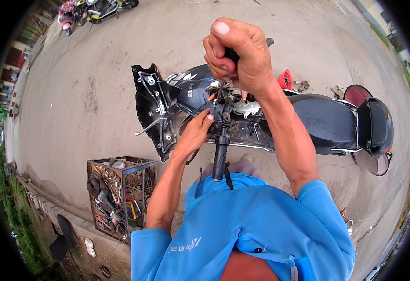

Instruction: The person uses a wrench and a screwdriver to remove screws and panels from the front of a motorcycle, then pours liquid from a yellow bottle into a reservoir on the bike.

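Below me lies a partly stripped black scooter body [191, 93], with exposed wires and metal parts near its middle. My left hand [195, 131] grips the black handlebar assembly [221, 124] at its switch housing, with some fingers hidden; the rubber grip [220, 159] points toward me. My right hand [235, 56] is raised above that assembly, closed round a black-handled tool [231, 54], whose thin shaft seems to run down toward the housing; its tip is hard to make out.
A long seat [325, 122] and rear box [375, 126] extend right. Detached front panel [148, 117] is left, a red part [285, 79] behind. A metal bin of tools [116, 196] stands lower left on the concrete ground [74, 117]. Scooters [95, 14] are parked at upper left.
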A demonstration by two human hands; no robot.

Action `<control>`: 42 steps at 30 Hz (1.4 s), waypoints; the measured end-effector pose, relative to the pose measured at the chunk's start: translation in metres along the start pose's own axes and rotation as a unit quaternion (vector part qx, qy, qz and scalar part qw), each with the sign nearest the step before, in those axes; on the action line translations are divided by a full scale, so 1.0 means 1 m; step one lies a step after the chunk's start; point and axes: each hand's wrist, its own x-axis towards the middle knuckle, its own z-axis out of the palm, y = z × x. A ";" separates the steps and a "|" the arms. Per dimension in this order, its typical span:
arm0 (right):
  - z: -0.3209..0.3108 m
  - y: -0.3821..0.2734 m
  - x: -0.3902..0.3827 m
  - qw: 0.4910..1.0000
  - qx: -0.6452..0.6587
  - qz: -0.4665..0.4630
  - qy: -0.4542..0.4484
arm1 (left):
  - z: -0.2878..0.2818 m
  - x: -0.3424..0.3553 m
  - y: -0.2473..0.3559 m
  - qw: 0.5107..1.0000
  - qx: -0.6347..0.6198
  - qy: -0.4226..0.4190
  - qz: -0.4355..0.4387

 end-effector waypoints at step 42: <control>0.024 -0.089 -0.005 0.697 -0.698 -0.010 -0.163 | -0.030 0.024 0.091 0.942 0.182 0.087 0.268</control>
